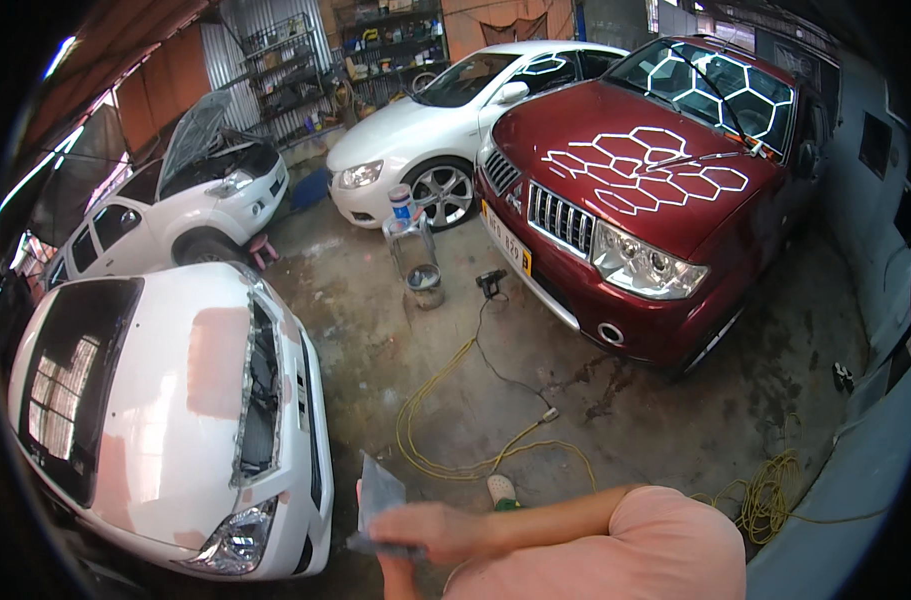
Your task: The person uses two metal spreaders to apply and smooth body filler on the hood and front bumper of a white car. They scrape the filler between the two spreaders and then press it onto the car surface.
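Low in the picture, both my hands are on a thin grey sheet (380, 487) with a pointed upper corner. My right hand (430, 530) closes over its front from the right, its fingers slightly blurred. Behind and below it, my left hand (397, 578) holds the sheet from the back. Most of the left fingers are hidden. The kind of sheet cannot be made out. Nearest on the left is a white car (165, 330) with pinkish patches on its hood and an opening where the front grille sits.
A dark red SUV (615, 150) stands at right, a white sedan (405, 140) behind. Another white vehicle (125, 230) has its hood raised. A yellow cord (415, 395), a black power tool (490, 282), a bucket (425, 288) and a stool (410, 228) are on the floor.
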The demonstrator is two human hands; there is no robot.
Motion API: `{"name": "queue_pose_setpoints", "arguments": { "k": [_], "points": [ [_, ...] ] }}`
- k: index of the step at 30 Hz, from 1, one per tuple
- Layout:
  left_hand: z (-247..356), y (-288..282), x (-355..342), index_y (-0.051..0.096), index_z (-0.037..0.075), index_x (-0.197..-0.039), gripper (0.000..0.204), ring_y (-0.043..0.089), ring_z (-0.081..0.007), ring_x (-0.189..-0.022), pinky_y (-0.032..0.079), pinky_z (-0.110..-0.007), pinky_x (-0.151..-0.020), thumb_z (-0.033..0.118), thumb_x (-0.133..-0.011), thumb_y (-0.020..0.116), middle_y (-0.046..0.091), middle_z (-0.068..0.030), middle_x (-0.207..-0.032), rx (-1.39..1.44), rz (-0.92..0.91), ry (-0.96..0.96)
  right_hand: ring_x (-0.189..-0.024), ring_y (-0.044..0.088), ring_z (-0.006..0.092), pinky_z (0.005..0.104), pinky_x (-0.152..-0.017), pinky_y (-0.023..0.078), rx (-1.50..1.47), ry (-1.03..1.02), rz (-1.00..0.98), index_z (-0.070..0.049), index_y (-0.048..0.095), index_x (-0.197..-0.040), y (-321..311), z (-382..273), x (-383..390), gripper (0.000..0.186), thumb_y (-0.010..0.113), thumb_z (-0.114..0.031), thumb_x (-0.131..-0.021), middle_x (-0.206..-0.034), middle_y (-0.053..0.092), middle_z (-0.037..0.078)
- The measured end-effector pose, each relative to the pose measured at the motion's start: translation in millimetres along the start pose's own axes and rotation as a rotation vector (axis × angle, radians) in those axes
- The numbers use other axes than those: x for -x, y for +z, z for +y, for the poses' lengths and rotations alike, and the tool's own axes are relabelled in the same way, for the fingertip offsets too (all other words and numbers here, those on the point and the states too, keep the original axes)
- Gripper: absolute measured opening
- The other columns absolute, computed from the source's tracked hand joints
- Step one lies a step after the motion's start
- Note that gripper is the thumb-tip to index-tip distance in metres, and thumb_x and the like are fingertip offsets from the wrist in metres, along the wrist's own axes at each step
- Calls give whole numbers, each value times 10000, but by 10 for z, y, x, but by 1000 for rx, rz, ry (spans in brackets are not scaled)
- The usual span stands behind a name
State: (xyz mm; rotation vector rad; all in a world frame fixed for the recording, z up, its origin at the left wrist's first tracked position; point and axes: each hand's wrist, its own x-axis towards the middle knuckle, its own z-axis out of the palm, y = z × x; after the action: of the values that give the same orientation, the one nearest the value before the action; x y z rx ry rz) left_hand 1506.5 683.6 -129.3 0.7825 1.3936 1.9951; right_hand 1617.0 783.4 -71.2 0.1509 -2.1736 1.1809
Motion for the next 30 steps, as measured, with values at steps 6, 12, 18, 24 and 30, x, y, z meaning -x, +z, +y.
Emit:
{"name": "queue_pose_setpoints", "arguments": {
  "k": [6,12,18,24,30],
  "points": [
    [145,205,119,273,39,-1560,785,459,-197,-1316,361,-356,-1110,-61,-826,533,446,-84,-1449,121,39,-80,-1231,554,335,401,-1029,457,47,24,-61,-66,544,-1364,33,-106,139,569,617,38,-809,-1316,586,151],
    [-15,278,319,243,45,-1565,787,465,-193,-1302,371,-338,-1097,-9,-866,601,461,-83,-1421,-110,20,66,-1279,537,328,400,-1074,436,6,304,41,-58,541,-1364,-82,63,40,558,641,-8,-817,-1365,564,164],
    [115,363,423,418,11,-1471,617,541,-190,-1200,416,-338,-1045,90,-915,673,544,-77,-1356,-10,86,-11,-1211,574,278,361,-1050,436,38,361,157,-59,562,-1343,-26,248,44,423,608,-73,-923,-1316,599,138],
    [166,18,432,509,-29,-1368,445,525,-151,-1208,453,-308,-989,44,-940,609,502,-168,-1393,88,364,-232,-1232,509,155,317,-1076,378,-728,554,369,3,498,-1394,-159,100,94,392,513,-138,-1029,-1336,574,83],
    [-320,51,474,232,11,-1542,676,310,-269,-1431,230,-384,-1186,223,-987,553,261,-175,-1577,-404,140,203,-1271,498,198,336,-1101,363,-421,335,173,28,493,-1396,143,-155,230,400,492,-45,-1002,-1387,528,104]
  ]
}}
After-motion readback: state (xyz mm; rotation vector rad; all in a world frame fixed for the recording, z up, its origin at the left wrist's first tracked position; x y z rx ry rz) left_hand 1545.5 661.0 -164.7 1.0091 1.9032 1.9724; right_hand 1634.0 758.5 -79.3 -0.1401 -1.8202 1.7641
